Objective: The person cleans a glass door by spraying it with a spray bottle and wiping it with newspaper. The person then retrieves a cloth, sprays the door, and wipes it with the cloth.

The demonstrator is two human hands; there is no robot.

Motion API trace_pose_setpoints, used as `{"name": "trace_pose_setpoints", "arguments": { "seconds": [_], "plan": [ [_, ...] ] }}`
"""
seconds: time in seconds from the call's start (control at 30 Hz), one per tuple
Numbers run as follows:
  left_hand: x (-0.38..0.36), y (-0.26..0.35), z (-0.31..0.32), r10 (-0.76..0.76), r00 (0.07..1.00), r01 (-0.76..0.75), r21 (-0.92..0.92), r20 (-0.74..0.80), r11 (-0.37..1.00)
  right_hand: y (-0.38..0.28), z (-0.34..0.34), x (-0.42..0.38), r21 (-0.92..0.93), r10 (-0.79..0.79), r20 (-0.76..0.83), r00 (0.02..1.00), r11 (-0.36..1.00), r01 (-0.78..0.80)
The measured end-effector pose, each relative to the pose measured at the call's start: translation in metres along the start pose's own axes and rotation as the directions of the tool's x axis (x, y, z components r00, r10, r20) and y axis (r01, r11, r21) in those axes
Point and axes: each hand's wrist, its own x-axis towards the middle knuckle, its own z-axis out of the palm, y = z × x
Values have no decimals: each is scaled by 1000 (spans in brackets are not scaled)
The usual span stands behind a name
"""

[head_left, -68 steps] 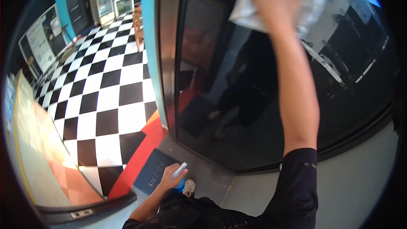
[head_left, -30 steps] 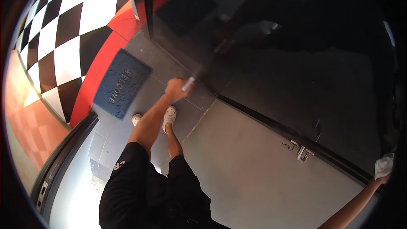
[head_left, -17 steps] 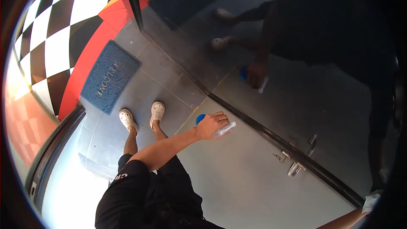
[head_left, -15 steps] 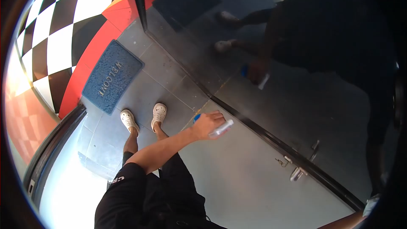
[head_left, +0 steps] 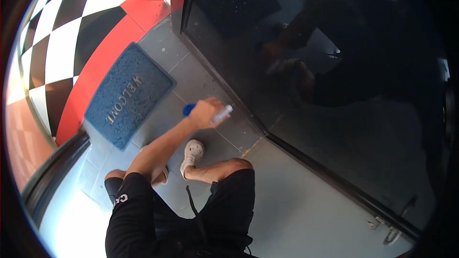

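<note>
My left hand [head_left: 204, 113] is closed around a small bottle [head_left: 222, 114] with a clear, whitish part on one side of the fist and a blue part on the other. It is held in the air above the grey floor tiles, left of the dark glass panel's bottom frame [head_left: 287, 150]. The glass [head_left: 344, 129] shows a dim reflection of the hand and body. My right hand is outside the view.
A blue WELCOME mat [head_left: 129, 95] lies left of my beige shoe [head_left: 193, 154]. Beyond it are a red curved border [head_left: 100, 57] and black and white checks. A metal latch [head_left: 382, 224] is at the glass frame's lower right. Another dark frame [head_left: 52, 162] stands at the left.
My left hand has moved up and left with the bottle. My knees are now bent and wider apart. My right hand, with something whitish, has left the lower right of the view.
</note>
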Motion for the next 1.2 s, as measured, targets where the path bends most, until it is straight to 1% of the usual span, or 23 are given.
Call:
{"name": "trace_pose_setpoints", "arguments": {
  "seconds": [0.03,0.13,0.23,0.33,0.4,0.5,0.53,0.57,0.63,0.7,0.73,0.8,0.83,0.87,0.9,0.93,0.97,1.0,1.03,1.1,1.13,1.17,1.2],
  "plan": [
    [2,-3,14,30,996,-25,-67,79,997,-24,-3,-1,23,30,15,999,999,-30],
    [19,-10,75,175,984,-170,-150,21,974,-98,-6,-1,101,113,70,991,988,-120],
    [34,-12,93,159,986,-149,-149,55,977,-173,-8,0,169,212,119,970,958,-230],
    [38,-9,45,221,958,-263,-248,-184,933,-250,-4,10,205,400,167,901,880,-428],
    [29,-8,1,210,952,-250,-172,-222,953,-317,-13,34,206,559,205,804,778,-593],
    [9,-7,-56,213,959,-231,-84,-185,969,-452,-60,114,236,756,272,595,547,-803],
    [0,-6,-71,193,965,-207,-64,-178,976,-503,-87,142,287,773,315,551,476,-832],
    [-10,-8,-83,178,967,-188,-36,-183,982,-558,-115,169,366,742,376,556,432,-824],
    [-31,-13,-94,137,959,-142,1,-248,990,-686,-181,183,596,547,479,686,371,-712],
    [-52,-23,-94,40,942,-58,-44,-332,997,-783,-227,131,714,392,527,754,276,-643],
    [-65,-27,-93,-47,935,14,-96,-352,995,-793,-241,89,676,385,579,719,266,-687],
    [-77,-40,-91,-68,946,33,-114,-317,993,-760,-246,-1,441,559,640,527,295,-848],
    [-81,-44,-91,-83,950,51,-112,-302,992,-693,-249,2,266,720,630,291,152,-952],
    [-84,-47,-89,-87,937,59,-92,-337,994,-667,-219,-21,238,871,474,130,15,-971],
    [-86,-51,-89,-89,926,66,-75,-366,995,-642,-190,-43,270,958,284,-41,-121,-955],
    [-86,-53,-85,-88,918,70,-62,-386,996,-590,-181,-41,161,941,295,-164,-219,-962],
    [-85,-61,-81,-180,935,120,-205,-306,971,-569,-166,-18,148,941,292,-171,-221,-964],
    [-82,-68,-71,-163,929,102,-195,-331,975,-562,-155,23,129,939,291,-182,-227,-965],
    [-82,-76,-63,-151,925,94,-175,-348,980,-554,-171,69,106,908,418,-8,-57,-993],
    [-89,-112,-45,-130,915,87,-127,-381,988,-636,-199,108,284,765,553,330,199,-938],
    [-85,-103,-44,-93,940,65,-96,-328,993,-716,-211,101,506,703,528,477,191,-841],
    [-80,-94,-43,-56,960,39,-69,-274,997,-769,-226,81,578,584,596,551,165,-799],
    [-75,-72,-41,-94,979,78,-93,-182,993,-772,-232,46,549,527,647,552,181,-816]
  ]
}}
